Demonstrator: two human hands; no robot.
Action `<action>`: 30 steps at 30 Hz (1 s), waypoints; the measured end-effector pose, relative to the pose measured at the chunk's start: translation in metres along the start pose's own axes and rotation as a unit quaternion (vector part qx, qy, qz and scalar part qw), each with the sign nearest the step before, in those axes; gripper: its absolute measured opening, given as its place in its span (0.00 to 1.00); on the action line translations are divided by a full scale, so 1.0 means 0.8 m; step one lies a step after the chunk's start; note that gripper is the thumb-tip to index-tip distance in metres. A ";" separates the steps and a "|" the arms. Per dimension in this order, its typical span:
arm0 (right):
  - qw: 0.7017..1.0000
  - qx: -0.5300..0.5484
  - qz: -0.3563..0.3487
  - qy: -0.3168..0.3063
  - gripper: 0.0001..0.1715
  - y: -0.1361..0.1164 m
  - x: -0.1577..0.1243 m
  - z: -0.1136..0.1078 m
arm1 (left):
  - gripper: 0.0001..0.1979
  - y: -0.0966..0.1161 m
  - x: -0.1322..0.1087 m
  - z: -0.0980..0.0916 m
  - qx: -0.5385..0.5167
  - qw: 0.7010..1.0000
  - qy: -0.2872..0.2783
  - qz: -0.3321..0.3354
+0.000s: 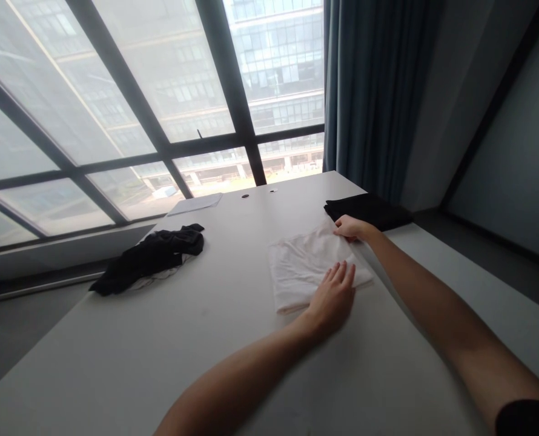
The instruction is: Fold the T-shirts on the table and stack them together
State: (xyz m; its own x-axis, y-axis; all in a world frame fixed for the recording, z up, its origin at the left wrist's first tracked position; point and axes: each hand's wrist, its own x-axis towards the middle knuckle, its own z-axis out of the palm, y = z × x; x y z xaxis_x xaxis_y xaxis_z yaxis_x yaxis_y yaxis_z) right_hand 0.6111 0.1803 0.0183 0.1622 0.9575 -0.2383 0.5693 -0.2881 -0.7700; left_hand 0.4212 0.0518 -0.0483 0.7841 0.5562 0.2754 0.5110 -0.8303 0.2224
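Note:
A white cloth garment point(297, 266), folded into a rough rectangle with creases on top, lies on the white table point(233, 339). My left hand point(335, 297) rests flat on its near right part, fingers stretched out. At the far right corner of the garment, my right hand point(349, 227) pinches the fabric edge between thumb and fingers. What kind of garment it is cannot be made out. Just beyond my right hand lies a folded black cloth point(369, 211).
A crumpled black garment point(155, 257) with a pale underside lies at the table's left edge. Some white sheets point(194, 204) are near the far left edge. Small dark round spots mark the far tabletop. Large windows stand behind, with a blue curtain point(378, 91) at the right.

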 end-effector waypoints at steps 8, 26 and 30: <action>1.000 0.005 -0.003 0.014 0.09 0.008 0.009 0.004 | 0.20 0.002 -0.005 0.001 0.029 0.999 -0.018 0.038; 0.991 -0.124 -0.024 0.048 0.05 0.022 0.020 0.019 | 0.28 -0.175 -0.008 -0.071 0.064 0.978 -0.030 -0.195; 0.988 -0.142 -0.025 0.056 0.04 0.027 0.026 0.022 | 0.29 -0.187 -0.012 -0.052 0.048 0.976 -0.055 -0.203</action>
State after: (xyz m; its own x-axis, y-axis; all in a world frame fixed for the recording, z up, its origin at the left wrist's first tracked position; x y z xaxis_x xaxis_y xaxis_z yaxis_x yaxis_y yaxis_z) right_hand 0.6123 0.1939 -0.0137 0.2072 0.9703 -0.1246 0.7790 -0.2407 -0.5790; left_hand 0.3225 0.1720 -0.0455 0.5401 0.8378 0.0800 0.8140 -0.5442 0.2033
